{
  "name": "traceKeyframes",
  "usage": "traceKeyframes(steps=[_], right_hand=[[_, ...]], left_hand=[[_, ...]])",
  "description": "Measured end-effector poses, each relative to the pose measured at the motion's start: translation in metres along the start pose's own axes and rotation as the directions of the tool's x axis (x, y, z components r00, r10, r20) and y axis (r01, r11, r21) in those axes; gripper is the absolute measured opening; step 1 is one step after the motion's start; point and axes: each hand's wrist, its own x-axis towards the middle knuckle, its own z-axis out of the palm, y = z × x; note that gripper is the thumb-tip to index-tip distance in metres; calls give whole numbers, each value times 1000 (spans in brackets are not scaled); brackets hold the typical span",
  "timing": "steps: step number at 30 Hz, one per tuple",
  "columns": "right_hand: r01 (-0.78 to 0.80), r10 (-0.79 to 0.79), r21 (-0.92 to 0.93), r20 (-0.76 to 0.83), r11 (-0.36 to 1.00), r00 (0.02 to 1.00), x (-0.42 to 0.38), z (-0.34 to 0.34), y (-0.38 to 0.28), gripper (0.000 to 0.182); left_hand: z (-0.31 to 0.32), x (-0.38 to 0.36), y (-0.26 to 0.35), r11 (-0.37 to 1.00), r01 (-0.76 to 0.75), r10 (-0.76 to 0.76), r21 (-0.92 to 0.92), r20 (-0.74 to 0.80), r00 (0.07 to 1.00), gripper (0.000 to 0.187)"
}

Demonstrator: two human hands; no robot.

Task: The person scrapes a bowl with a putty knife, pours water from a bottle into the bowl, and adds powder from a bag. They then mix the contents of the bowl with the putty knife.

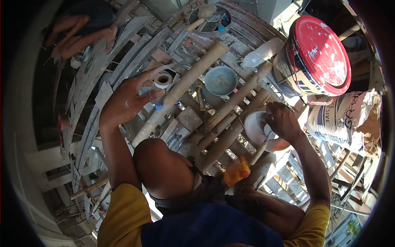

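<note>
My left hand [129,101] is raised with its fingers stretched out, and it holds nothing. White specks dot its back. Below its fingertips are a roll of white tape [163,80] and a long round pole [181,94]. On the other side, my right hand [284,121] has its fingers curled down at the inside of a white round tub [252,123]. What those fingers grip is hidden. A slim handle [259,152] leans at the tub's near side. Close to my knees lies an orange bottle [235,172] with a red cap.
A red-lidded bucket [321,57] and a torn adhesive bag [341,121] stand at right. A bluish bowl [221,81], a plastic bottle [263,52] and a metal basin [210,20] with tools lie ahead. Gaps show between the poles. Another person's legs [78,35] are at upper left.
</note>
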Motion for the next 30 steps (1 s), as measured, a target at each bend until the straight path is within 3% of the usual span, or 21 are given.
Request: traceKeyframes(steps=[2,4,6,7,9,10,11,12,13,15,16,19,20,24,26,29,30], right_hand=[[3,-5,18,93,1000,996,3,-1,-21,28],[17,-21,26,160,1000,987,2,5,-29,25],[-5,8,-9,350,1000,937,-4,14,-31,27],[8,-3,-12,355,1000,935,-8,15,-34,27],[122,-127,41,203,992,971,-15,18,-38,14],[135,-140,38,209,990,968,-19,19,-37,14],[46,-64,68,286,997,956,-23,22,-35,14],[-46,11,89,361,995,932,-25,23,-34,16],[-38,5,83,364,996,931,-27,22,-35,16],[-63,47,25,421,998,906,-30,21,-38,21],[-72,53,26,435,997,899,-30,22,-40,24],[-66,47,30,429,997,902,-28,25,-49,22],[-45,33,17,441,999,897,-25,27,-51,20],[7,-12,15,452,1000,892,-23,32,-50,19],[-30,24,6,460,1000,887,-16,26,-53,19],[-61,65,-23,465,998,883,-10,19,-47,19],[-58,71,-43,445,997,893,-8,16,-45,19]], left_hand=[[2,9,-22,980,180,-165,-82,156,974,63],[20,22,-77,981,146,-125,-130,158,979,62],[52,39,-142,976,144,-121,-161,148,982,59],[70,45,-173,971,183,-164,-155,128,978,57],[105,51,-226,920,325,-299,-218,147,943,51],[127,51,-253,907,347,-349,-240,37,937,50],[148,50,-279,893,365,-395,-263,-71,916,48],[164,50,-304,909,383,-410,-164,-183,894,57],[170,48,-308,907,384,-413,-172,-188,891,57],[184,47,-314,805,529,-593,-269,-403,697,83],[188,49,-318,778,563,-628,-278,-372,684,94],[211,59,-326,714,637,-700,-291,-320,638,93],[219,62,-333,725,662,-683,-190,-328,653,95],[218,59,-319,719,671,-694,-182,-245,677,93],[235,59,-335,729,666,-660,-156,-419,624,74],[229,55,-311,740,643,-652,-199,-445,613,72],[217,54,-286,761,610,-631,-220,-471,616,57]])
